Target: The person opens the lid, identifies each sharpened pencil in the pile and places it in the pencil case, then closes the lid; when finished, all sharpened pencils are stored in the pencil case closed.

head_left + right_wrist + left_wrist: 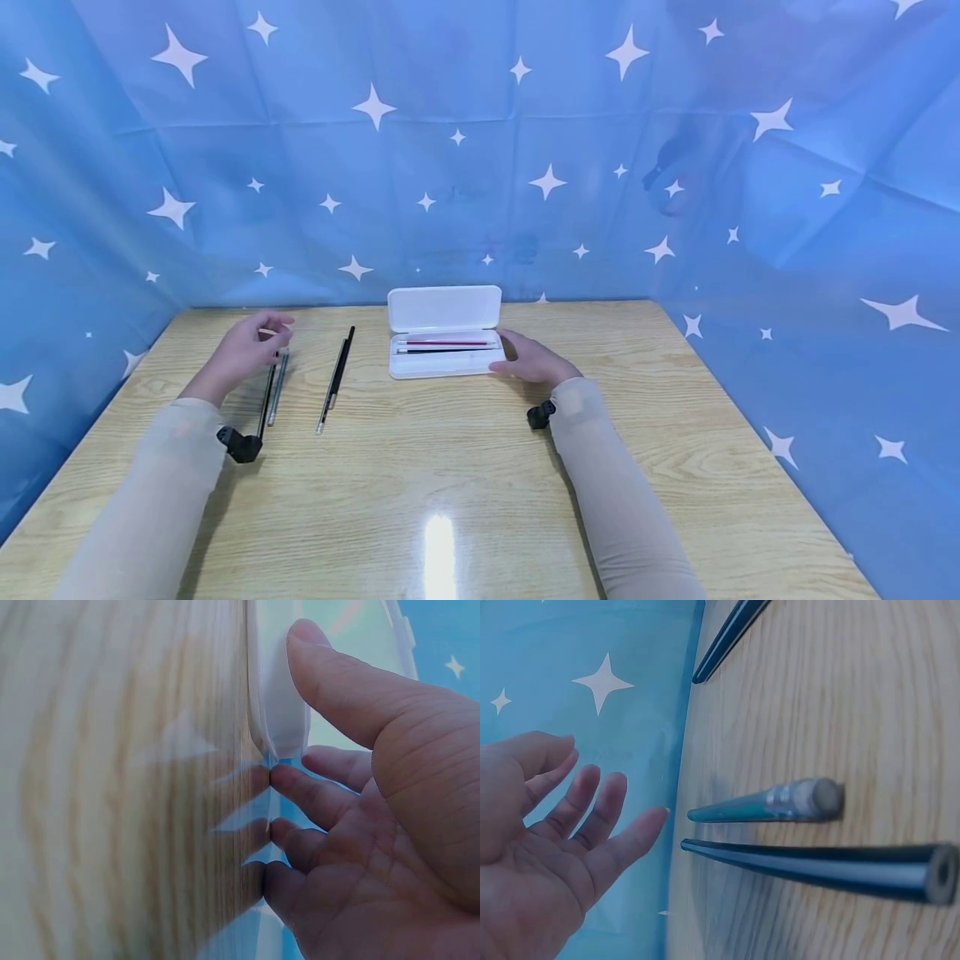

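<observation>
An open white pencil case (442, 372) lies near the table's back edge, its lid (444, 309) raised. Inside are a red pencil (442, 342) and a black one (442, 351). My right hand (536, 360) grips the case's right end, thumb at the front corner and fingers around the far side. On the left, my left hand (243, 350) hovers with loosely bent fingers, holding nothing. Beneath and beside it lie a teal pencil (742, 808) with an eraser end and a dark pencil (817, 870), both apart from the fingers in the left wrist view.
Two more dark pencils (341, 367) lie side by side between the left hand and the case. The wooden table (360, 500) meets a blue star-printed curtain (465, 200) at the back and sides. A small black camera sits on each wrist.
</observation>
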Demonstrator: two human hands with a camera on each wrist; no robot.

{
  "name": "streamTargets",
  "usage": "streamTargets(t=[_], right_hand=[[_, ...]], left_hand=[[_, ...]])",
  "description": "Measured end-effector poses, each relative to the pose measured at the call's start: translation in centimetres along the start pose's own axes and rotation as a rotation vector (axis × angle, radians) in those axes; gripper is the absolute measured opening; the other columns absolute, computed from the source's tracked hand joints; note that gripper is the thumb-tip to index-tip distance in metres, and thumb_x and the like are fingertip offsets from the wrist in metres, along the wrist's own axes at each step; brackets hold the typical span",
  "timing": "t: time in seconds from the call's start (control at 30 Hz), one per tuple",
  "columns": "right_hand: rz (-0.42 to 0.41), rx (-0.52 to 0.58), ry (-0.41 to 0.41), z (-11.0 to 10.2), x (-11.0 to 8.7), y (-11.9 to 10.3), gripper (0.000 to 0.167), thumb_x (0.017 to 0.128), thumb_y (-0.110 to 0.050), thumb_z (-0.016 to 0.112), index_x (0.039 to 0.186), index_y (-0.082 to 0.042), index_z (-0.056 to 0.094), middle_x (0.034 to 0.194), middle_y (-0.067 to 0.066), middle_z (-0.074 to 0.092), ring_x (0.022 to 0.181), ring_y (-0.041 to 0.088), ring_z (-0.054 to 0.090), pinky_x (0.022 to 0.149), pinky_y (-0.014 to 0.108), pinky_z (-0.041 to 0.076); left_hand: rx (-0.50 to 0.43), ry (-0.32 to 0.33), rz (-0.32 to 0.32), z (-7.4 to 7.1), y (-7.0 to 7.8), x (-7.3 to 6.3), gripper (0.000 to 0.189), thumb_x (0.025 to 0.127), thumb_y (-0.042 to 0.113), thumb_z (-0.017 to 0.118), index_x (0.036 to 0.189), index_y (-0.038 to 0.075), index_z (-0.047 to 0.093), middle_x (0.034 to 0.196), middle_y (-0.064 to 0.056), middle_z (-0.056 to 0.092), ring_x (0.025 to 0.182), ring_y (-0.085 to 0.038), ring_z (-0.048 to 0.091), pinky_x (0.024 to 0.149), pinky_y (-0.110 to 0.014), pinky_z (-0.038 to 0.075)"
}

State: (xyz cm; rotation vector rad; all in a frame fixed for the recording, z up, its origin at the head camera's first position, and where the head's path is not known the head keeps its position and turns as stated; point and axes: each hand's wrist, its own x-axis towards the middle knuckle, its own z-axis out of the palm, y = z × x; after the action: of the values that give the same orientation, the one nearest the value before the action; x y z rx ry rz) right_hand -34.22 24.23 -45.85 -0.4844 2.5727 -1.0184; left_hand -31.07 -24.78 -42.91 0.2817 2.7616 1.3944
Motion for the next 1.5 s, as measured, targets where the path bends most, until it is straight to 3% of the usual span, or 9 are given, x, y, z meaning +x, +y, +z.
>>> streamTargets(t=[0.37,0.53,0.7,0.9,1.23,1.5], right_hand=[[-0.005,-0.002,0.001,0.1,0.1,0.2,0.079,0.101,-0.037,0.064,0.164,-0.02,0.02,0.167,0.008,0.022,0.154,0.032,0.017,0.121,0.058,0.021],[-0.005,-0.007,0.001,0.0,0.0,0.0,0.079,0.101,-0.036,0.064,0.164,-0.019,0.019,0.167,0.009,0.021,0.154,0.033,0.017,0.121,0.058,0.02],[0.004,-0.007,0.0,0.1,0.0,0.0,0.08,0.1,-0.037,0.065,0.164,-0.02,0.019,0.167,0.008,0.021,0.154,0.032,0.017,0.121,0.058,0.02],[-0.004,0.007,0.006,0.1,0.1,0.0,0.079,0.1,-0.036,0.065,0.163,-0.021,0.021,0.167,0.007,0.023,0.154,0.031,0.018,0.121,0.057,0.02],[-0.023,0.016,0.006,0.1,0.1,0.1,0.077,0.101,-0.032,0.065,0.163,-0.02,0.022,0.166,0.006,0.026,0.153,0.031,0.02,0.121,0.056,0.021],[0.001,-0.017,0.007,0.1,0.0,-0.2,0.08,0.101,-0.036,0.064,0.164,-0.019,0.018,0.168,0.008,0.021,0.154,0.032,0.017,0.121,0.057,0.021]], left_hand=[[0.023,0.033,-0.042,0.4,-0.2,-0.1,0.045,0.11,0.025,0.043,0.143,-0.004,0.045,0.13,-0.024,0.049,0.12,-0.044,0.054,0.088,-0.05,0.058],[0.048,0.032,-0.064,0.4,-0.2,0.0,0.045,0.11,0.025,0.042,0.143,-0.005,0.046,0.128,-0.024,0.05,0.113,-0.042,0.057,0.079,-0.044,0.059],[0.012,0.006,-0.11,0.5,-0.1,-0.1,0.045,0.109,0.022,0.041,0.144,-0.006,0.043,0.127,-0.025,0.049,0.102,-0.038,0.058,0.073,-0.037,0.06],[-0.019,-0.042,-0.126,0.8,-0.2,-0.1,0.047,0.109,0.02,0.041,0.147,-0.008,0.038,0.135,-0.029,0.045,0.115,-0.042,0.055,0.077,-0.038,0.06],[-0.061,-0.077,-0.139,1.5,0.3,0.1,0.054,0.107,0.021,0.04,0.153,-0.006,0.029,0.142,-0.031,0.039,0.119,-0.043,0.054,0.087,-0.044,0.059],[-0.069,-0.102,-0.144,1.8,0.8,0.1,0.053,0.107,0.019,0.044,0.152,-0.006,0.031,0.139,-0.028,0.041,0.107,-0.039,0.058,0.081,-0.042,0.06]])
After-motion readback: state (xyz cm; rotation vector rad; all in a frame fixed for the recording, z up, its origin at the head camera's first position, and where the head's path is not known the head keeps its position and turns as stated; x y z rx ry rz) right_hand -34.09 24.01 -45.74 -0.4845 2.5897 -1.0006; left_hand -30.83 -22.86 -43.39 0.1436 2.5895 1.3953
